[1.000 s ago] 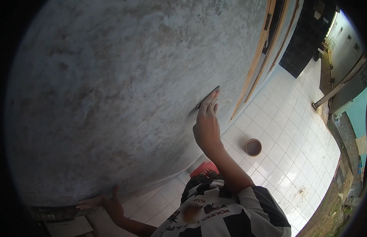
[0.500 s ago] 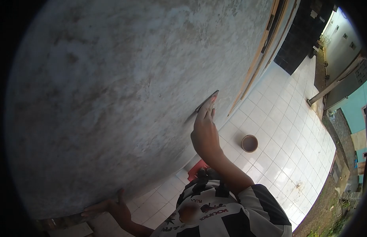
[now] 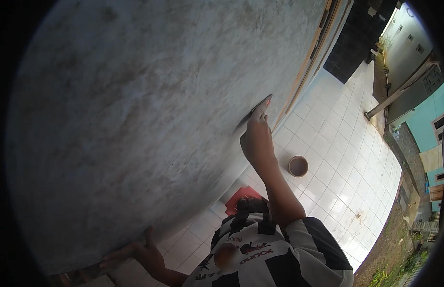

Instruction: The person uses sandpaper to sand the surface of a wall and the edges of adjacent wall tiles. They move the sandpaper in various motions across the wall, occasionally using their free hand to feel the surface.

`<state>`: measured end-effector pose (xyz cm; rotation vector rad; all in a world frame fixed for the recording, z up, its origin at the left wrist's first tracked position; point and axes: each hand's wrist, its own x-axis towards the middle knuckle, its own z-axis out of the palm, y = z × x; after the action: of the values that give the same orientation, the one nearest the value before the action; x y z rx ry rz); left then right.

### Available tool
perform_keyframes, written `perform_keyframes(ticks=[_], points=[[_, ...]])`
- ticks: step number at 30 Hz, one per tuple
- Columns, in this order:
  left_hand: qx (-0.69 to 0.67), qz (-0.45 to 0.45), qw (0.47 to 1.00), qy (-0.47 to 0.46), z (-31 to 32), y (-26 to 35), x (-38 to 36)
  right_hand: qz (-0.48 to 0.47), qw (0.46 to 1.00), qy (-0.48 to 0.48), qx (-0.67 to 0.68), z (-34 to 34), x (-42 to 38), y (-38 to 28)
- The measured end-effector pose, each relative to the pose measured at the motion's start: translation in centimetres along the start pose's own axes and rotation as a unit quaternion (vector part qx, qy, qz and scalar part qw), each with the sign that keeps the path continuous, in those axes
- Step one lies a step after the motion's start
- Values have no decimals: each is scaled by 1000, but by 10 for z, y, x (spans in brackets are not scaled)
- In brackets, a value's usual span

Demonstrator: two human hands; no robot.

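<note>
My right hand (image 3: 258,137) is closed round a thin, flat dark tool (image 3: 261,106), which lies edge-on against the mottled grey-white wall (image 3: 136,115). Its fingers point up and away from me, close to the wooden frame. Low on the left, my left hand (image 3: 136,252) rests on the wall near its lower edge, holding nothing, fingers spread and thumb raised.
A round brown-rimmed bowl (image 3: 298,166) stands on the white tiled floor (image 3: 337,143). Below me is a red plastic stool (image 3: 242,196). A wooden frame (image 3: 308,64) runs along the wall's right side. A slanting post (image 3: 392,98) stands beyond.
My right hand has slid up and slightly right along the wall with the tool. The left hand stays on the wall. The view has shifted slightly, showing more of the red stool.
</note>
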<state>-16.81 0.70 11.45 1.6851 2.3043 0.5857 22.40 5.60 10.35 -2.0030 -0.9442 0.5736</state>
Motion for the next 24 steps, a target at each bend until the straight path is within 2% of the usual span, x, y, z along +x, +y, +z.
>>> perform_keyframes(ticks=[1, 2, 3, 4, 5, 8, 9, 10, 12, 13, 14, 16, 18, 19, 20, 22, 24], points=[[6, -10, 1000, -8, -2, 7, -3, 127, 964, -230, -33, -30, 16, -22], [2, -7, 1000, -7, -2, 9, -7, 125, 965, -226, -33, -16, 8, -15], [14, 16, 1000, 16, 0, 12, -8, -21, 993, -40, -106, 11, -8, 0], [27, 38, 998, 38, 3, 13, -8, -164, 959, 147, -176, 31, -24, 7], [24, 40, 998, 36, 5, 13, -6, -196, 951, 152, -186, 40, -36, 5], [-4, 43, 999, 19, 3, 4, -6, -165, 963, 131, -168, 31, -14, 27], [-7, 31, 999, -4, 0, 6, -6, -59, 993, 51, -91, 18, -1, 24], [-13, 21, 999, -25, -1, 7, -5, -61, 993, 52, -91, 20, -4, 23], [-8, 30, 1000, -4, 7, -3, -2, -115, 977, 123, -129, 25, -10, 18], [2, 34, 999, 13, 10, -2, -1, -130, 977, 101, -133, 30, -25, 12], [-1, 37, 999, 13, 11, -3, -1, -240, 925, 182, -231, 41, -37, 10], [15, 48, 998, 25, 10, -1, -1, -243, 924, 179, -235, 39, -33, 15], [62, 57, 995, 46, 12, -7, -3, -132, 968, 130, -168, 25, -6, 24], [103, 67, 990, 69, 10, 0, -4, 1, 997, -8, -77, 2, 0, 6], [99, 68, 990, 69, 5, 8, -6, -1, 997, -4, -78, 6, 1, 11], [134, -42, 990, -32, -22, 56, -15, -104, 977, 114, -144, 26, -2, 27], [123, -42, 990, -48, -25, 62, -14, -176, 955, 139, -192, 38, -23, 22]])
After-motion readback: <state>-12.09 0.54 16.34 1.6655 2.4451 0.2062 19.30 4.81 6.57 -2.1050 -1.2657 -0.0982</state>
